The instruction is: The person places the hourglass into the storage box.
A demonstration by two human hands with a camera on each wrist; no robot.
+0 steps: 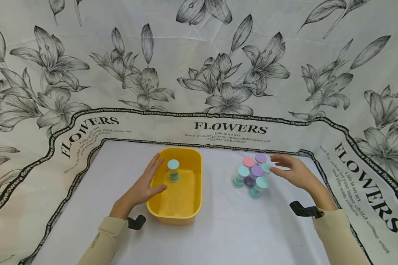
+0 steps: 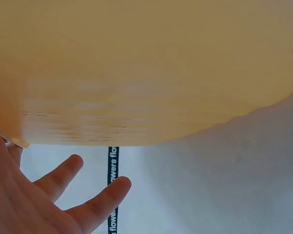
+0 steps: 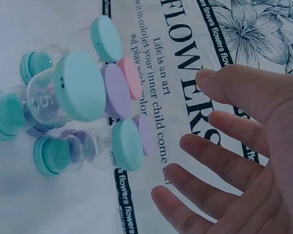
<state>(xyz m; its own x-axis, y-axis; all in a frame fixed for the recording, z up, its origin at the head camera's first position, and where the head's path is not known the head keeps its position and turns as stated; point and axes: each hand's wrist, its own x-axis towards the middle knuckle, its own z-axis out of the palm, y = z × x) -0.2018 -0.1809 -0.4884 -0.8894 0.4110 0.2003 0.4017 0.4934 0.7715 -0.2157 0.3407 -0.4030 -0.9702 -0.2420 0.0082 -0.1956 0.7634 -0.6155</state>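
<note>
A yellow plastic tub stands on the white table, with one teal-capped sand timer upright inside it. My left hand is at the tub's left rim, its fingers spread and thumb reaching over the edge. To the right, several sand timers with teal, purple and pink caps stand close together; a teal one is at the front and a pink-capped one at the back. My right hand hovers just right of this cluster, fingers extended and apart, holding nothing. In the right wrist view its fingertips face the timers.
A cloth printed with flowers and lettering rises behind the table and runs along both sides. White tabletop stretches between the tub and the timers and in front of them. A dark strap circles the right wrist.
</note>
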